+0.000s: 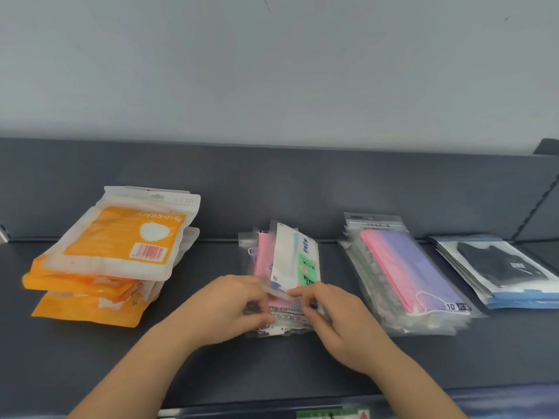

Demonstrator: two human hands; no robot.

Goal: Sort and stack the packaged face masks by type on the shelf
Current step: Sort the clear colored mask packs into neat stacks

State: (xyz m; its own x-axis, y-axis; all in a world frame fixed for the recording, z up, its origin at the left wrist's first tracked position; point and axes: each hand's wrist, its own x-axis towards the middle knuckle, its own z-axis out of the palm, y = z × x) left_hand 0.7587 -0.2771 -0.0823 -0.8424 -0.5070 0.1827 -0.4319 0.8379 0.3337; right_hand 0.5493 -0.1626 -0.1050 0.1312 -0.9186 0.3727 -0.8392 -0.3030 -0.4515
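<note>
Orange packs (112,255), pink-purple packs (405,273) and black packs (502,267) sit stacked by type while left hand (230,309) and right hand (335,316), close together, pinch the mixed pile (287,261), apparently to sort it.

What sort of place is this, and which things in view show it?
Probably a shop: a dark metal display shelf with a slotted upright, holding piles of sealed retail goods, such as the barcoded orange KN95 packs and black mask packs.
</note>
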